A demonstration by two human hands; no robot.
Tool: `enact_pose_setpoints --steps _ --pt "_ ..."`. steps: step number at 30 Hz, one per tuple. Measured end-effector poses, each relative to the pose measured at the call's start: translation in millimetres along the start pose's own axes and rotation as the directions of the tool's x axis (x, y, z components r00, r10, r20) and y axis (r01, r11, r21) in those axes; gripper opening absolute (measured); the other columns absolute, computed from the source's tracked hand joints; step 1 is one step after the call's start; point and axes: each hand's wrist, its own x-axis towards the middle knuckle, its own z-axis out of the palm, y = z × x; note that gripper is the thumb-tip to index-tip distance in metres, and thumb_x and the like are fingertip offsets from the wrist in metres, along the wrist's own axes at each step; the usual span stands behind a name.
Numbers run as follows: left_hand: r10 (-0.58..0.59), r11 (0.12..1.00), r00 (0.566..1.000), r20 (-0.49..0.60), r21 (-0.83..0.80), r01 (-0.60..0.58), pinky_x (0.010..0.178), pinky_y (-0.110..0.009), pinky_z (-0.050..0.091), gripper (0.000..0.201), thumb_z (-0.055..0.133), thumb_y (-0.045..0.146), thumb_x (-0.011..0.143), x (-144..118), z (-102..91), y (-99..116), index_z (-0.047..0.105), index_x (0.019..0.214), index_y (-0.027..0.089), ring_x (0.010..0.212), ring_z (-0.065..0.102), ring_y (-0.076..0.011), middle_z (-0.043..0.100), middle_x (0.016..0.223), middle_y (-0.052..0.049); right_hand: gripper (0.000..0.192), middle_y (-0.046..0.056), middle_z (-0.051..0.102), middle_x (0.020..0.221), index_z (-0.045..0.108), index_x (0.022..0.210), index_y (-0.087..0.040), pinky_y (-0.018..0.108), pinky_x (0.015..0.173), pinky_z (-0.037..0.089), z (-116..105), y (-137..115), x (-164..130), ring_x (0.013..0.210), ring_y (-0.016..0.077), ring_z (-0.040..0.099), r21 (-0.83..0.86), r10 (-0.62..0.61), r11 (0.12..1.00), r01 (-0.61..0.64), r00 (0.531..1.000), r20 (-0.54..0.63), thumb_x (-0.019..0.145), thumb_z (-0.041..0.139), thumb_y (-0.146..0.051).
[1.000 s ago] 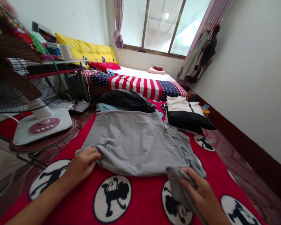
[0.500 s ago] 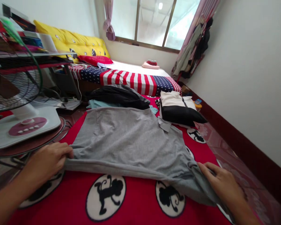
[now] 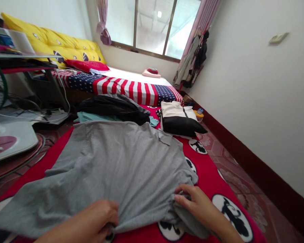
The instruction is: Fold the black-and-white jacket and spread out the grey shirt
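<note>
Since a moment ago I've spread the soft grey shirt [image 3: 111, 165] wider over the red fleece blanket [image 3: 207, 168], its left sleeve now laid out; smoothing seems underway. My left hand [image 3: 98, 216] pinches the near hem; my right hand [image 3: 197, 206] grips bunched cloth at the right.

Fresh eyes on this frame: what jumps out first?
The big grey shirt spread over the red monkey-print blanket fills the foreground, with the left hand and right hand gripping its near edge. Behind it, the stars-and-stripes bed cover runs across the middle, and a folded black-and-white garment lies to the right.
</note>
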Motion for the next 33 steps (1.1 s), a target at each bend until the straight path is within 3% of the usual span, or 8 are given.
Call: enact_pose_setpoints --steps 3,5,8,11,17,24,29,33 --pt "-0.021 0.995 0.976 0.215 -0.088 0.041 0.055 -0.019 0.041 0.019 0.061 0.011 0.067 7 -29.4 12 0.071 0.08 0.022 0.065 0.061 -0.0132 0.068 0.072 0.003 0.02 0.0 0.07 0.078 0.07 0.081 -0.022 0.024 0.067 0.041 0 0 5 0.076 0.017 0.062 0.04 -0.03 0.999 0.029 0.999 0.02 0.082 0.058 -0.038" --pt "0.0 0.99 0.975 0.224 -0.137 0.031 0.053 -0.019 0.042 0.018 0.067 0.02 0.069 29 -45.9 20 0.074 0.085 0.022 0.062 0.061 -0.0132 0.069 0.07 0.002 0.021 0.001 0.068 0.074 0.07 0.076 -0.021 0.025 0.066 0.041 1 1 17 0.073 0.017 0.061 0.046 -0.054 0.997 0.055 0.998 -0.029 0.082 0.057 -0.036" --pt "0.066 0.988 0.99 -0.125 -0.129 -0.082 0.076 -0.022 0.049 0.022 0.059 0.026 0.081 85 -56.0 22 0.073 0.097 0.02 0.083 0.065 -0.0158 0.072 0.09 -0.003 0.022 0.002 0.068 0.074 0.069 0.076 -0.02 0.028 0.067 0.042 2 6 49 0.07 0.0173 0.06 0.079 -0.089 0.991 0.106 0.978 -0.188 0.081 0.055 -0.036" --pt "-0.001 1.0 0.888 -0.461 0.0 0.001 0.107 -0.034 0.038 0.043 0.053 0.024 0.086 142 -45.9 10 0.058 0.129 0.018 0.124 0.052 -0.0226 0.059 0.132 -0.011 0.022 0.006 0.068 0.09 0.068 0.086 -0.02 0.03 0.07 0.047 -2 19 92 0.084 0.0214 0.062 0.117 -0.106 0.977 0.177 0.885 -0.454 0.076 0.055 -0.036" --pt "-0.049 0.961 0.837 -0.545 0.204 0.189 0.118 -0.052 0.017 0.055 0.049 0.04 0.09 183 -10.5 -22 0.045 0.142 0.023 0.144 0.023 -0.0282 0.031 0.155 -0.009 0.043 0.015 0.065 0.108 0.062 0.103 -0.016 0.038 0.088 0.048 -30 59 188 0.102 0.0285 0.061 0.341 0.205 0.939 0.051 0.712 -0.672 0.063 0.06 -0.032" --pt "-0.047 0.956 0.845 -0.533 0.221 0.192 0.118 -0.052 0.018 0.056 0.046 0.043 0.091 178 -10.8 -21 0.04 0.144 0.027 0.145 0.021 -0.0268 0.027 0.157 -0.005 0.055 0.012 0.071 0.09 0.063 0.102 -0.012 0.038 0.078 0.051 -35 43 245 0.088 0.0303 0.067 0.402 0.192 0.913 0.068 0.798 -0.571 0.053 0.071 -0.037" --pt "-0.045 0.967 0.848 -0.527 0.19 0.17 0.118 -0.052 0.017 0.056 0.049 0.042 0.09 178 -11.9 -21 0.041 0.144 0.027 0.145 0.021 -0.027 0.028 0.157 -0.006 0.037 0.008 0.071 0.076 0.068 0.081 -0.014 0.032 0.067 0.051 -38 34 219 0.077 0.026 0.067 0.354 0.06 0.927 0.121 0.886 -0.46 0.065 0.062 -0.046" --pt "-0.017 0.978 0.835 -0.55 0.166 0.129 0.118 -0.052 0.018 0.052 0.052 0.039 0.089 178 -11.2 -23 0.046 0.14 0.029 0.144 0.023 -0.0275 0.03 0.156 -0.007 0.032 0.005 0.068 0.078 0.066 0.083 -0.017 0.032 0.072 0.047 -55 47 191 0.082 0.0252 0.064 0.197 0.046 0.978 0.071 0.845 -0.533 0.073 0.056 -0.046"
